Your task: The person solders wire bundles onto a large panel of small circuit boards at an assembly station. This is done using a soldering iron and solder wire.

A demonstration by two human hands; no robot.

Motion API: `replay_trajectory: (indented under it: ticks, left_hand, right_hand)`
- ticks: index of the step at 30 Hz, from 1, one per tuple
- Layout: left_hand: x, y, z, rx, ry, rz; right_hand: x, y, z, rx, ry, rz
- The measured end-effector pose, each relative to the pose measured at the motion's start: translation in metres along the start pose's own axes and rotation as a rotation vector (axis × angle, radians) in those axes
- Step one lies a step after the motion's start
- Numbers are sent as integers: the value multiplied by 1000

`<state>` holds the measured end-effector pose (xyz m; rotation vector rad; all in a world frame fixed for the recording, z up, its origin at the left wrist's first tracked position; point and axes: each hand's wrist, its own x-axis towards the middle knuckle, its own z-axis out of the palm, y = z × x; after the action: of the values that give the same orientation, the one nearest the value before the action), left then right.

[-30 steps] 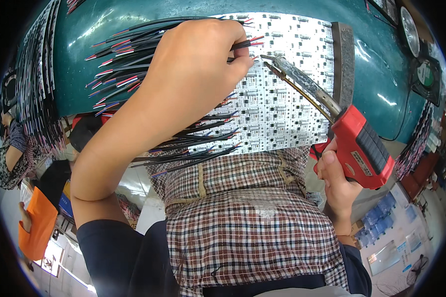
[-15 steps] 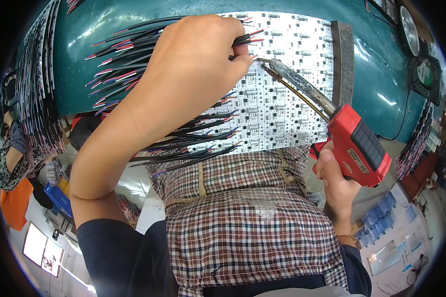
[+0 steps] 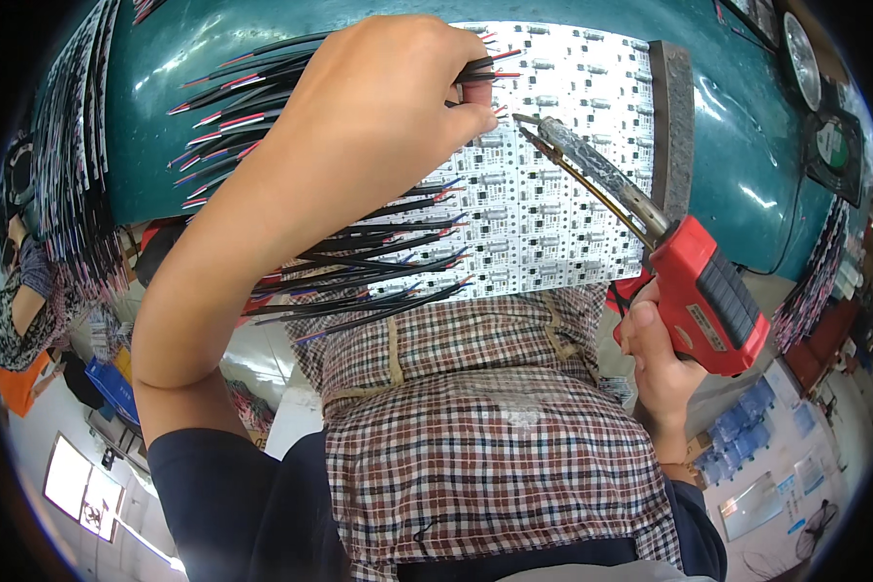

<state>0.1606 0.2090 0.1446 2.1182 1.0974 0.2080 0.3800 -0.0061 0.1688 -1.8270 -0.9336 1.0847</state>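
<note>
My left hand (image 3: 393,102) reaches over a white panel of small circuit boards (image 3: 563,209). Its thumb and fingers are closed on a black cable (image 3: 479,74) whose thin coloured ends point right. In my right hand (image 3: 662,367) is a red soldering gun (image 3: 710,296) with a long metal barrel. The gun's tip lies just right of my left thumb, over the panel, with a small gap between them. Several black cables (image 3: 398,235) with red, blue and white ends lie across the panel's left side, partly hidden under my left forearm.
A dark grey bar (image 3: 671,126) borders the panel's right edge on the green tabletop (image 3: 747,184). Long bundles of cables (image 3: 73,165) hang at the far left. A small black fan (image 3: 834,150) stands at the right. Part of another person (image 3: 29,301) shows at the left.
The soldering gun has shifted slightly right and down, its tip moving away from my left fingertips. My left hand and forearm have moved a little to the left.
</note>
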Motion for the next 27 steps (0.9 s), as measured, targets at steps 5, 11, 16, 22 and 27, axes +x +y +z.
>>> replay_trajectory:
  ticks: [5,11,16,22,27]
  left_hand:
    - [2,4,-5,-51,-51,-61]
    - [2,4,-4,-24,-43,-60]
    - [1,2,-2,-25,-36,-55]
    - [1,-3,3,99,42,60]
    - [-3,-1,2,-6,55,47]
  right_hand:
    - [-1,5,-4,-69,-44,-14]
    - [-4,6,-3,-98,-45,2]
    - [-3,1,-1,-88,-43,-15]
    - [2,-4,2,6,36,-56]
    - [5,-4,3,30,78,-67]
